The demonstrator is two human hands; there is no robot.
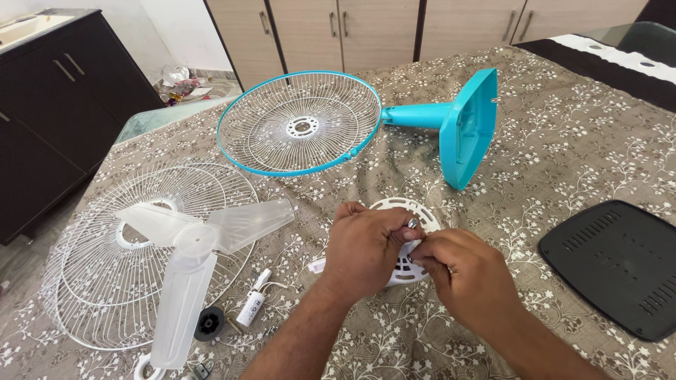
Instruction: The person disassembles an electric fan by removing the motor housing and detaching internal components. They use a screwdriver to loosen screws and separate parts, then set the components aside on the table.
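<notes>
Left hand (362, 246): fingers (394, 236) curled tight round the white vented motor cover (408, 243), gripping its near edge.
Right hand (458, 271): fingers pinched narrow on a small metal shaft (411, 223) at the cover's top, thumb touching the left hand's fingertips.
Motor cover: round, white, slotted, partly hidden behind both hands, resting on the bench (549, 141) with its floral cloth.
Left of the fingers: white capacitor (251, 307) with wire, black round cap (209, 323), translucent three-blade fan blade (190, 260) lying on a white wire guard (105, 281).
Right of the fingers: black vented plate (620, 264), near the bench edge.
Beyond the fingers: blue-rimmed wire guard (299, 123), flat; teal fan base and stem (458, 123), tipped on its side.
</notes>
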